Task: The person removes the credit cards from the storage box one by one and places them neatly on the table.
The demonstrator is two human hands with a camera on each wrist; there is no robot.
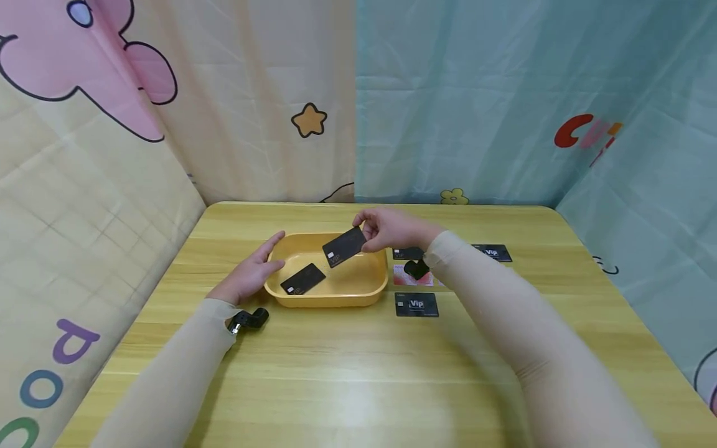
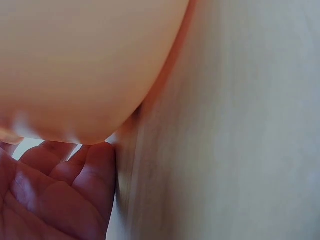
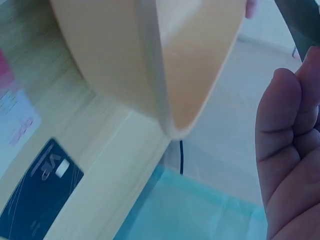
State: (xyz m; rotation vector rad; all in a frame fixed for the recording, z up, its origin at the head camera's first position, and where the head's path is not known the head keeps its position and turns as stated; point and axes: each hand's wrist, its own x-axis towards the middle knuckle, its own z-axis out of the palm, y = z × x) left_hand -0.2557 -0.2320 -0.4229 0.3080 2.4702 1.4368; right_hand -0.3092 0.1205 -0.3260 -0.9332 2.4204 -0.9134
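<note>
Black and tilted, the card hangs pinched in the right hand directly over the yellow tray, long axis slanting down-left toward another card inside. Left hand rests flat, fingers relaxed, against the tray's left wall on the bench.

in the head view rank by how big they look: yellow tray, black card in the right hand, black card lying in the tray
1. Yellow plastic tray, clearly largest.
2. Black card held by the right hand and black card lying in the tray: near alike, not ranked.
</note>
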